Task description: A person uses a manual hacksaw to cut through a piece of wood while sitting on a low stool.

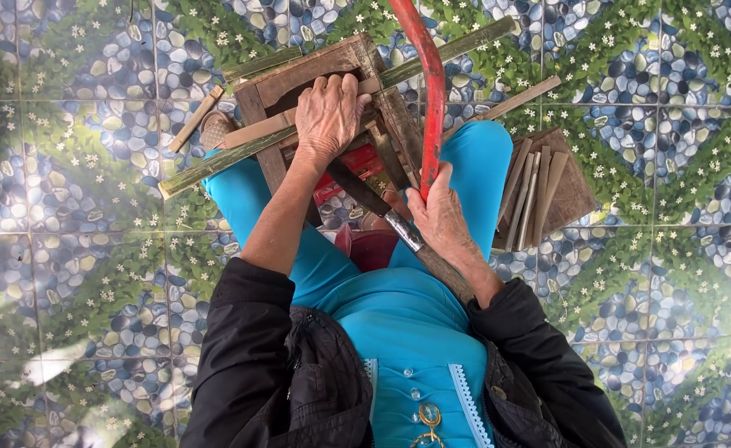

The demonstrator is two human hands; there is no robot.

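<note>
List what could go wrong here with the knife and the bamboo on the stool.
1. The left hand presses the bamboo pole onto the wooden stool, close to the knife in the right hand; a slip could cut fingers.
2. The blade sits above the person's legs.
3. The long pole overhangs the stool and may roll.

One camera only, worn on the person's head, looks almost straight down along the chest and lap to the tiled floor (75, 249) below. The person's own torso fills the bottom edge of the frame, so the top of the picture is the direction they face. The view is close: the left hand (328, 116) and right hand (440, 217) sit near the centre, and the floor runs out past every edge (no second view shares the scene).
</note>
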